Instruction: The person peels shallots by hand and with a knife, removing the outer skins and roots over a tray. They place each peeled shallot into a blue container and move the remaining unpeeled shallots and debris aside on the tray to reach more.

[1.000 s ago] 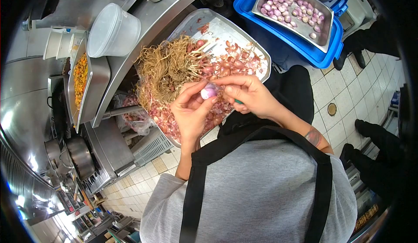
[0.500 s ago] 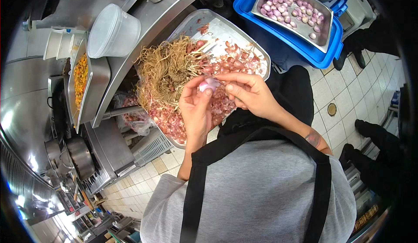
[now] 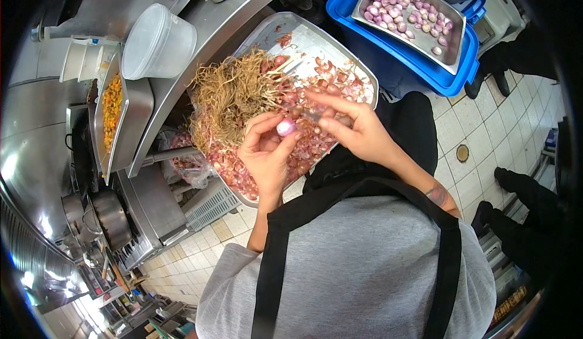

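Note:
A peeled purple-and-white shallot (image 3: 285,127) is pinched between the thumb and fingers of my left hand (image 3: 265,150). To its right, my right hand (image 3: 358,129) has its index finger stretched forward and its other fingers curled. A small knife (image 3: 311,115) sticks out of that hand toward the shallot, its blade blurred and its handle mostly hidden. Both hands are over a large metal tray (image 3: 368,71) holding shallot skins (image 3: 240,172), unpeeled shallots and a heap of dry, stringy roots (image 3: 234,96).
A steel pan of peeled shallots (image 3: 395,11) rests on a blue lidded bin (image 3: 455,87). At left, a steel counter (image 3: 161,96) carries a white plastic tub (image 3: 161,44) and a pan of chopped orange food (image 3: 112,111). Other people's dark-clad legs (image 3: 522,59) stand at right.
My hands have moved apart. The left has drawn the shallot slightly down and left, turning its pale side up. My right fingers have left the shallot, and the blade now shows.

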Demonstrator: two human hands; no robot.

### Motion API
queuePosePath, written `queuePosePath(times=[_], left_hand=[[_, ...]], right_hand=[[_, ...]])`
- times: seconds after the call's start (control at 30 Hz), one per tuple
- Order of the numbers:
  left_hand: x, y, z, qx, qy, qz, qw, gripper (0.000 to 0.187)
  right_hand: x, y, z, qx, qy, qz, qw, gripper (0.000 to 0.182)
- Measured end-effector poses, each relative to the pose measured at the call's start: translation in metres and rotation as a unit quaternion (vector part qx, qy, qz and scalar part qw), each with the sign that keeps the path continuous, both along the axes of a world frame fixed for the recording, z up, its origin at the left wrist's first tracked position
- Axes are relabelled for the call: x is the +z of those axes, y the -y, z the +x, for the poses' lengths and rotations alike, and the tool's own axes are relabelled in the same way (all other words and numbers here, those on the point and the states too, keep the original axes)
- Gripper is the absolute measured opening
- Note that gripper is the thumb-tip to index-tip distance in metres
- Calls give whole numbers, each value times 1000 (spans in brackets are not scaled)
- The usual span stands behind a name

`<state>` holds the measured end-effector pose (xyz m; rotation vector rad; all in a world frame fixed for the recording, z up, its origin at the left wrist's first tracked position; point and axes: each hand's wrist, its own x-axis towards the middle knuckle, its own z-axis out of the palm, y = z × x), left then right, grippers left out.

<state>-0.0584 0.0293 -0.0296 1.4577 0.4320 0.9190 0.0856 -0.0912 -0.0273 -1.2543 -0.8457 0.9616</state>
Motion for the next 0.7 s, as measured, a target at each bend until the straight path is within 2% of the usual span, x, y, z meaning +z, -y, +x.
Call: queuePosePath(times=[0.1, 0.23, 0.33, 0.43, 0.47, 0.53, 0.63, 0.7], left_hand=[[3, -1, 0, -10, 3, -5, 1000, 34], [4, 1, -1, -34, 16, -1, 999, 35], [4, 5, 1, -41, 30, -19, 999, 36], [2, 6, 0, -38, 38, -48, 997, 36], [1, 7, 1, -33, 43, -62, 997, 36], [-2, 7, 0, -27, 51, -87, 995, 36], [-8, 6, -2, -36, 73, -138, 987, 37], [-7, 7, 0, -58, 109, -197, 972, 38]], right_hand=[[9, -1, -6, 28, 0, 71, 997, 35], [-6, -7, -13, -20, 112, 147, 983, 32], [3, -1, -7, 9, 151, 81, 985, 31], [-5, -3, -13, -8, 73, 92, 993, 29], [-6, -4, -13, 18, -36, 74, 996, 29], [-6, -3, -13, 68, -252, 35, 965, 28], [-3, -4, -14, 74, -354, 16, 932, 28], [-7, -6, -13, 34, -385, 21, 922, 29]])
